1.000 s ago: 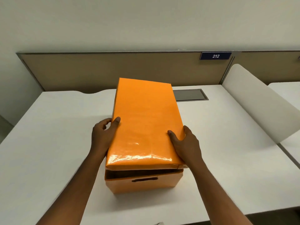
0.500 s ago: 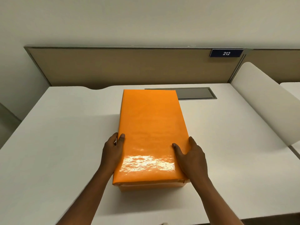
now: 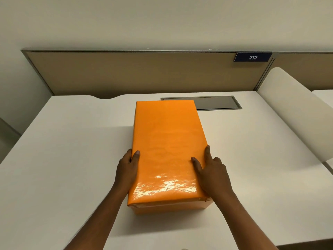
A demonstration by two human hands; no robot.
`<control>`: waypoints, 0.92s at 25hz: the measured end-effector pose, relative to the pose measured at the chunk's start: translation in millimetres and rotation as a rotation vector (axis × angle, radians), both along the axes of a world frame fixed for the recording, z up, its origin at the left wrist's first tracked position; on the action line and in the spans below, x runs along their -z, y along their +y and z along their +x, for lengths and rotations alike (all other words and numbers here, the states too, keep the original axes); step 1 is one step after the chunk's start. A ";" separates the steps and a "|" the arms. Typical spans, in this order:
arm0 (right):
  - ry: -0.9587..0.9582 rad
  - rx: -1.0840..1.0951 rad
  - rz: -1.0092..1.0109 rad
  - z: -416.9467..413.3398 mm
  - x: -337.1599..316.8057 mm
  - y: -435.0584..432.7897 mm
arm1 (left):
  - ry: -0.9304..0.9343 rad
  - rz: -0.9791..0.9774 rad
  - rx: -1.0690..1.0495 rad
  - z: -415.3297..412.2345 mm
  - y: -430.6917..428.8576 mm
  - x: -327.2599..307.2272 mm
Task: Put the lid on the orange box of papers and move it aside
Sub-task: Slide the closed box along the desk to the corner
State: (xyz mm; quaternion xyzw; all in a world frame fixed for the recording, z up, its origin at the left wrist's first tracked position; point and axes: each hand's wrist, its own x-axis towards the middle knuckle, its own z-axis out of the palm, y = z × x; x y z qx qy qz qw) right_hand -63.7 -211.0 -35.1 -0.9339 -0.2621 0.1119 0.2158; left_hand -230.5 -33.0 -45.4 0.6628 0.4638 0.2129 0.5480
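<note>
Lowered since a second ago: lid, then propped up at its near end with a dark gap and a handle slot showing beneath; now seated flat, gap closed, slot covered.

Item 1. Lid: glossy orange, long and rectangular, lying level. Its skirt overlaps the box; only a thin strip of the orange box shows under the near edge.

Item 2. Orange box: stands mid-worktop, long axis pointing away from the person, far end just short of the grey cable hatch. Papers inside not visible.

Item 3. Left hand: flat against the lid's left side near the front, thumb hooked over the top edge.

Item 4. Right hand: mirrors it on the right side, thumb on top, forefinger stretched along the edge. Together both hands clasp the lid between them; neither is closed around anything.

Item 5. Surroundings: tan partition with a plate reading 212; white divider to the right.

Status: lidding appears done, though full seating at the far end cannot be confirmed. Remaining, by judgement: shifting the box aside. Bare worktop lies on both flanks, more on the left. A grip on the lid alone may lift it off; the hands likely need to drop to the box walls, or push.
</note>
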 end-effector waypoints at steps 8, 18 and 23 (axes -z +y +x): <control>0.068 -0.116 -0.117 15.4 -5.4 1.5 | 0.079 0.062 0.061 5.1 3.7 4.4; 0.120 -0.099 0.102 7.0 12.0 -12.9 | 0.001 0.019 -0.007 2.5 2.6 3.7; 0.471 -0.033 0.368 22.8 8.0 -26.8 | -0.043 -0.092 -0.136 -4.7 -0.9 -1.7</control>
